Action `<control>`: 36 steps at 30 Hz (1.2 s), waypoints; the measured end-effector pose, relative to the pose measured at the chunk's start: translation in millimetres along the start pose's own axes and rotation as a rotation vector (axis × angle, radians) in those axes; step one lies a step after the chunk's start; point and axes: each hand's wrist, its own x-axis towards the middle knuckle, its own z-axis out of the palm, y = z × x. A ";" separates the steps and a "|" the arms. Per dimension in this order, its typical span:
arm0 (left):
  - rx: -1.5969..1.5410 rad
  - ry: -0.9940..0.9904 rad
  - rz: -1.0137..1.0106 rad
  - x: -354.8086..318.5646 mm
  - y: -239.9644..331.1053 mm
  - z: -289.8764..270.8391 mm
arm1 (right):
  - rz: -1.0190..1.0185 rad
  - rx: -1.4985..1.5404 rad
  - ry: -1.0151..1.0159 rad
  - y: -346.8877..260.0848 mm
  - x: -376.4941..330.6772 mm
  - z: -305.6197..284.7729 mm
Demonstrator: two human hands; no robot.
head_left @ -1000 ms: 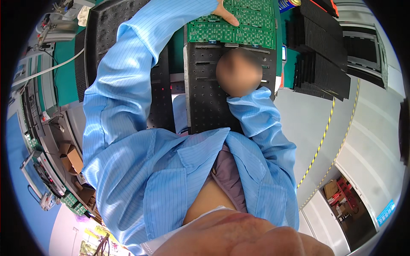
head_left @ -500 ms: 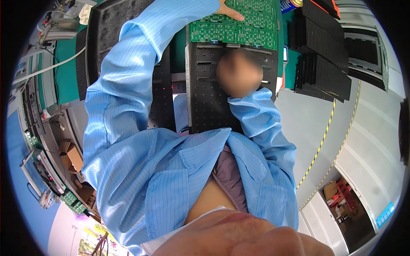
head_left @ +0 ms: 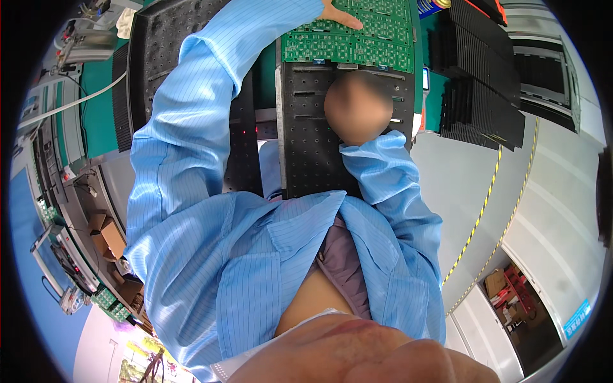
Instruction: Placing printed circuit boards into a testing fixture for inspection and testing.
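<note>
The left hand (head_left: 338,15) edged forward, green circuit board (head_left: 377,48) beneath it.

Left of the right hand (head_left: 359,108), the black perforated plate (head_left: 310,143) leaves room to pass up to the green circuit boards (head_left: 383,48), where the left hand (head_left: 333,14) blocks the way. The blue sleeve (head_left: 191,89) bars the left side. Rightward, a screened device (head_left: 426,79) obstructs the narrow worktop (head_left: 433,113) strip beside stacked black trays (head_left: 472,57).

Right hand (head_left: 359,107) heavily blurred, its grip unclear
</note>
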 end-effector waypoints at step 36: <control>0.287 0.494 0.605 -66.3 39.3 4.6 | 0.009 0.006 0.013 0.2 -0.2 0.4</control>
